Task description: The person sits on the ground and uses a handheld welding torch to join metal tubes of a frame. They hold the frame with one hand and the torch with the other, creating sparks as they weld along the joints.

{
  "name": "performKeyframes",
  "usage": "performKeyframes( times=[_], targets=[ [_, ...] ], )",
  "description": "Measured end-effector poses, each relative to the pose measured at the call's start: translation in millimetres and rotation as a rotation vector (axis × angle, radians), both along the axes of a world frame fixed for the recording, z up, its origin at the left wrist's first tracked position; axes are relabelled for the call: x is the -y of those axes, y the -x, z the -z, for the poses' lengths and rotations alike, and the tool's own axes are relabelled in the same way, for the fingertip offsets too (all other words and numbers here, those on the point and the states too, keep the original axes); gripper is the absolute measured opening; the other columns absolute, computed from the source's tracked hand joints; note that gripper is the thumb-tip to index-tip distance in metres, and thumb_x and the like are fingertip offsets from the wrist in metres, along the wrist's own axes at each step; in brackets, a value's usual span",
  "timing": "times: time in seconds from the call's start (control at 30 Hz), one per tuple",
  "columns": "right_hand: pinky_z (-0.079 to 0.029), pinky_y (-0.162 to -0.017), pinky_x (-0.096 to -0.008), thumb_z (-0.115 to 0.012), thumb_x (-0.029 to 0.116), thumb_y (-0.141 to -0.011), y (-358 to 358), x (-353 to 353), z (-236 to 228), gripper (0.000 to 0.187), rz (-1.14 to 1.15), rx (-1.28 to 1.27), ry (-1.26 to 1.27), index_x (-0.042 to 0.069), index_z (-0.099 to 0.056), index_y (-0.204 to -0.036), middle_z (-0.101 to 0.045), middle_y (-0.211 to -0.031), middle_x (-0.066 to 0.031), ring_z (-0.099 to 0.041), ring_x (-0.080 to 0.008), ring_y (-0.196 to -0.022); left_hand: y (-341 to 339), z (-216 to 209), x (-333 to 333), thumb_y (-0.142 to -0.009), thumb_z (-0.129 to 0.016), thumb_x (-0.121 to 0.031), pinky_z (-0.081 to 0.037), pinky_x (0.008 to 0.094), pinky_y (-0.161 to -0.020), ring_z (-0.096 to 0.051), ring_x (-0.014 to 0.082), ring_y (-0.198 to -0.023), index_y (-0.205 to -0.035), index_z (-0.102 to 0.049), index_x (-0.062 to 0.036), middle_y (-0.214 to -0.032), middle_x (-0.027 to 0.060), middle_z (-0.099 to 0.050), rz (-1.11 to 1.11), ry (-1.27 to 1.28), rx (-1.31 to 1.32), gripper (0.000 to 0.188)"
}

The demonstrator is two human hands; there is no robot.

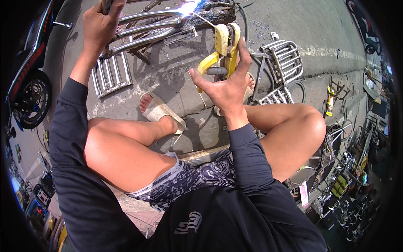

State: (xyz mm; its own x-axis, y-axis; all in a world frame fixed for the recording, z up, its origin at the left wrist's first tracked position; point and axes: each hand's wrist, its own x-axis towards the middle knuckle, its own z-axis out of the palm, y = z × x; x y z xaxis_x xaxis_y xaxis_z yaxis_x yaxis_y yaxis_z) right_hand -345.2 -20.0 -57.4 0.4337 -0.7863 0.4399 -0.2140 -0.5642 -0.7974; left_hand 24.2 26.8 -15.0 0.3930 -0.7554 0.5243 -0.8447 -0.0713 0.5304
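My right hand (226, 90) is wrapped around a yellow welding electrode holder (221, 40), thumb on one side and fingers on the other. A thin welding rod (205, 19) sticks out of its jaws toward the upper left. At the rod's far end a white-blue arc (189, 7) glares against a frame of bent shiny metal tubes (147, 28), hiding the joint there. My left hand (100, 25) is closed at the top edge, beside the tubes' left ends. Something dark shows in its grip, mostly cut off by the picture's edge.
A rough log (212, 17) lies under the tube frame. Slatted metal racks (111, 75) (287, 63) rest on the concrete on both sides, near my sandalled feet. Cable (244, 25) runs along the ground. A motorcycle wheel (33, 98) stands left; metal scrap (336, 138) crowds the right.
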Motion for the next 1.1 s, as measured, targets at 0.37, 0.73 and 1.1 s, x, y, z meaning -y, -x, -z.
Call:
performKeyframes(
  times=[0.37,0.73,1.1],
  targets=[
    [-0.058,-0.103,-0.0419,-0.101,0.03,-0.069,-0.4,0.3,3.5,0.123,0.008,0.06,0.009,0.003,-0.023,-0.161,-0.049,-0.146,-0.0225,-0.064,-0.0312,-0.125,-1.5,-0.1,-0.5,-0.103,-0.069,-0.054,-0.044,0.0283,-0.065,-0.046,0.0094,-0.068,-0.088,-0.067,0.0002,-0.066,-0.0006,-0.052,-0.026,-0.008,0.004,0.056],
    [-0.058,-0.103,-0.0431,-0.101,0.034,-0.068,1.1,2.2,5.7,0.124,0.024,0.022,0.039,0.002,-0.024,-0.16,-0.053,-0.144,-0.0254,-0.066,-0.0324,-0.123,-1.8,0.2,0.5,-0.103,-0.07,-0.052,-0.044,0.0275,-0.065,-0.049,0.0078,-0.069,-0.089,-0.069,-0.001,-0.068,-0.0026,-0.055,-0.017,0.004,-0.038,0.053],
    [-0.061,-0.099,-0.0432,-0.1,0.036,-0.07,0.4,2.9,7.5,0.125,0.001,0.002,0.03,0.005,-0.021,-0.162,-0.054,-0.143,-0.0259,-0.068,-0.0334,-0.12,-1.1,0.3,-0.8,-0.103,-0.068,-0.055,-0.043,0.0274,-0.064,-0.046,0.0083,-0.068,-0.086,-0.066,-0.0003,-0.066,-0.0023,-0.051,-0.026,-0.01,-0.026,0.057]
  ],
)
